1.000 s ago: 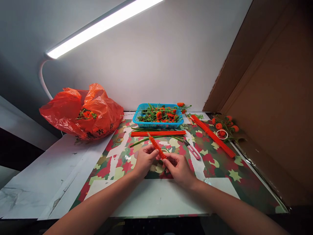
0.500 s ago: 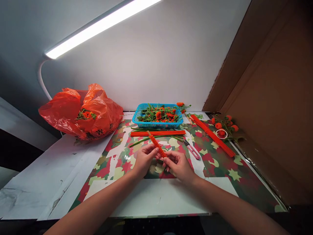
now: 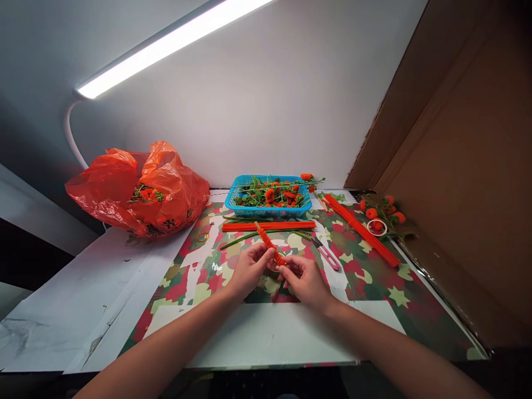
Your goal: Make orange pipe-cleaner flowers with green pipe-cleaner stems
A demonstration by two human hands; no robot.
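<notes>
Between my two hands is an orange pipe cleaner (image 3: 267, 241) coiled round a thin stick, whose pale tip shows at the upper left end. My left hand (image 3: 251, 268) pinches the coil near its middle with thumb and fingers. At the lower right end, my right hand (image 3: 305, 280) closes thumb and fingertips on the coil. Just beyond the hands lie a bundle of straight orange pipe cleaners (image 3: 286, 226) and some green stems (image 3: 239, 240). To the right of my right hand rest small pink-handled thread snips (image 3: 328, 256).
A blue basket (image 3: 270, 211) of orange flowers stands at the back. A red plastic bag (image 3: 183, 188) with more flowers sits left. Right are another orange pipe cleaner bundle (image 3: 361, 233), a white ring (image 3: 384, 228) and loose flowers (image 3: 390, 209). A lamp (image 3: 174, 47) hangs above; cardboard (image 3: 449, 149) walls the right.
The coiled pipe cleaner and stick have shifted slightly to the right, and my left hand has moved a little the same way. Both hands keep their hold.
</notes>
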